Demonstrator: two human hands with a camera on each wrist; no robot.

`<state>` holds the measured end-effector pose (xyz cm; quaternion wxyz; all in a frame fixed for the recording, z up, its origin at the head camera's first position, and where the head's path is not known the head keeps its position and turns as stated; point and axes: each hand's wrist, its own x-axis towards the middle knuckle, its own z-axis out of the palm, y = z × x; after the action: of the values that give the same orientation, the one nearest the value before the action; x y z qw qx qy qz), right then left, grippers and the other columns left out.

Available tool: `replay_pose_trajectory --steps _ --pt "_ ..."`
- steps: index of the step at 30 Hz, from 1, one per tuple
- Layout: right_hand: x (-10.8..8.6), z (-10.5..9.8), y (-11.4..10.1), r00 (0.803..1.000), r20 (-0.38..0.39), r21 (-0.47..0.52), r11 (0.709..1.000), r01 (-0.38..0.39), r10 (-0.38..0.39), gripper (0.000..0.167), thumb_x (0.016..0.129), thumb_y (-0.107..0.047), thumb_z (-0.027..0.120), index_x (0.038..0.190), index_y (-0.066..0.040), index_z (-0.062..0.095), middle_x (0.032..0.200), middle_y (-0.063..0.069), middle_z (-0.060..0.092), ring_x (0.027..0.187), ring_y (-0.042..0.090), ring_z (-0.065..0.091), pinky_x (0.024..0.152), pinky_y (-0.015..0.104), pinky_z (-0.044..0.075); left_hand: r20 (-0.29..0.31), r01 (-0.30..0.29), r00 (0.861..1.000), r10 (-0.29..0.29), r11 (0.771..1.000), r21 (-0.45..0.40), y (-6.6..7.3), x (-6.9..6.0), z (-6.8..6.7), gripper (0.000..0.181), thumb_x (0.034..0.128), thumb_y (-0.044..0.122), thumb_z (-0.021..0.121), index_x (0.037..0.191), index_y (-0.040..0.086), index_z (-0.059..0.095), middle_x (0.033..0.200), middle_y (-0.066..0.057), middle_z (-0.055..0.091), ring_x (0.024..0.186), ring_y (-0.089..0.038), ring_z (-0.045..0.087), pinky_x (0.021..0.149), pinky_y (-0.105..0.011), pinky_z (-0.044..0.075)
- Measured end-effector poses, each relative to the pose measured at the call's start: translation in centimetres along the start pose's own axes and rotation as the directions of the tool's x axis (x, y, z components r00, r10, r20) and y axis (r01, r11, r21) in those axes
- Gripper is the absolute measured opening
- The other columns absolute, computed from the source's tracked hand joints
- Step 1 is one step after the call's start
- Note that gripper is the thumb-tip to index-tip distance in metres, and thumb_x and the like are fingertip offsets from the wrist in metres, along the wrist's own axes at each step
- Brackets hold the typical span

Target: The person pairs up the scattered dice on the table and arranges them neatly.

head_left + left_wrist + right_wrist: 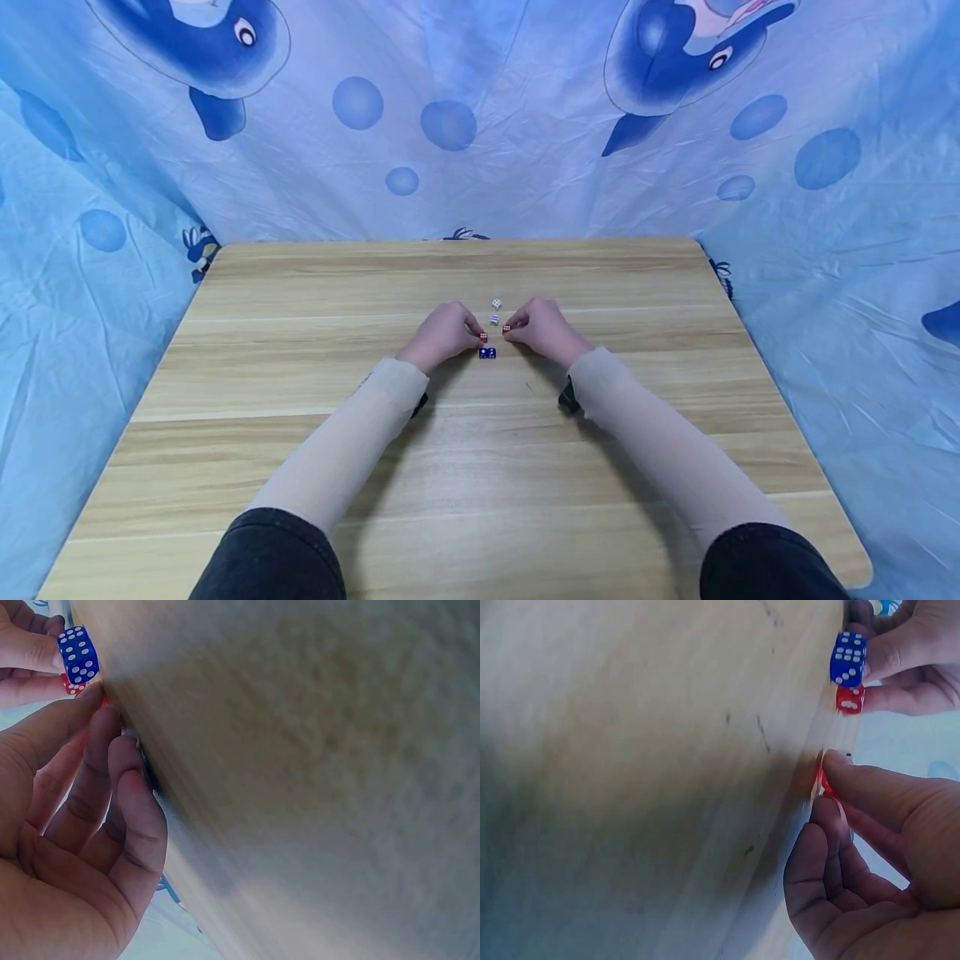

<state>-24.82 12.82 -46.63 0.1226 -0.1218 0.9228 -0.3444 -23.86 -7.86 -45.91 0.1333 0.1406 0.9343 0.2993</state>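
Observation:
In the head view, my left hand (442, 335) pinches a red die (483, 337) between thumb and finger, just above a pair of blue dice (487, 353). Opposite, my right hand (547, 330) pinches a second red die (507, 328). Two white dice (494, 319) lie one beyond the other, farther back between the hands. The right wrist view has the blue dice (848, 658) in front of the left hand's red die (850, 699). In that view, the right hand's thumb and fingers mostly hide its red die (826, 780).
A pale wooden table (525, 500) carries the dice. Blue cloth with cartoon dolphins (450, 200) hangs behind it and along both sides. Each wrist wears something black (570, 398).

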Motion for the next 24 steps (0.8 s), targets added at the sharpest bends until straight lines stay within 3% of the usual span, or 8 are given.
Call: replay_pose_trajectory --steps 13,24 --pt "-0.44 0.40 -0.16 0.999 -0.008 0.008 0.999 0.034 -0.034 0.018 0.084 -0.014 0.085 0.100 -0.009 0.080 0.087 -0.002 0.074 0.074 0.013 0.066 0.069 0.030 0.053 -0.006 -0.011 1.000 0.011 1.000 0.004 -0.03 0.09 0.05 0.007 0.0832 0.014 0.085 0.089 0.015 0.081 0.098 0.000 0.074 0.092 -0.018 0.063 0.082 -0.035 0.049" --pt "-0.60 0.59 -0.46 0.999 0.012 0.001 0.999 0.042 -0.042 0.011 0.087 -0.014 0.083 0.097 -0.012 0.081 0.092 -0.002 0.076 0.085 0.010 0.069 0.078 0.030 0.054 -0.001 -0.009 1.000 0.009 1.000 0.003 -0.09 0.08 -0.01 0.007 0.0837 0.015 0.085 0.089 0.014 0.081 0.099 0.000 0.074 0.091 -0.018 0.063 0.081 -0.034 0.050"
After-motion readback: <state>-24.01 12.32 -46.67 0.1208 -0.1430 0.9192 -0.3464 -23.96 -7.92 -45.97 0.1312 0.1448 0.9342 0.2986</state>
